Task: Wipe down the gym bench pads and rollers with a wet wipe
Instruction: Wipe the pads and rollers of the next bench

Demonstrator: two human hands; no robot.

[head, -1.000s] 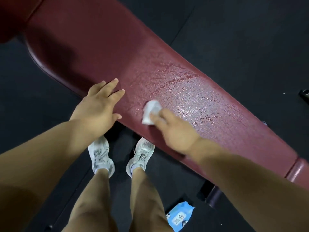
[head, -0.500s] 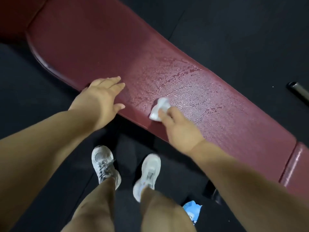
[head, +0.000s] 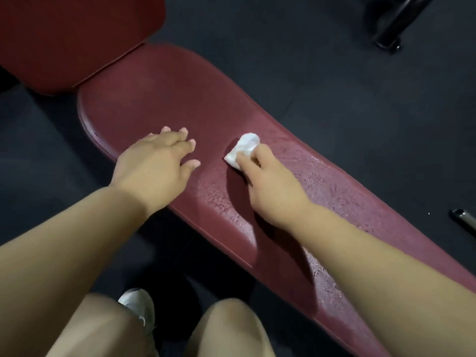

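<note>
Hands rest on a long dark red bench pad [head: 185,99]. The right hand [head: 273,186] holds a white wet wipe [head: 243,148]. Its fingers [head: 246,162] are bent and pinch the wipe, which is bunched up into a small lump. The wipe is pressed down on the pad's surface, about halfway across it, just ahead of the right hand.

The left hand [head: 154,166] lies palm down on the same pad, to the left of the wipe and not touching it. Its fingers [head: 180,141] are spread a little wide and hold nothing. The tips touch the pad, and the thumb points toward the wipe.

To the right of the wipe the pad looks wet and shiny, with streaks and small drops. To the left, around the left hand, it looks dull.

A second red pad [head: 64,34] sits at the far left end, with a thin gap between the two. A black metal leg [head: 394,24] stands on the dark floor [head: 322,73] at the top right. The end of a metal tube [head: 463,220] shows at the right edge. Down low, one white shoe [head: 137,302] peeks out between the person's legs.
</note>
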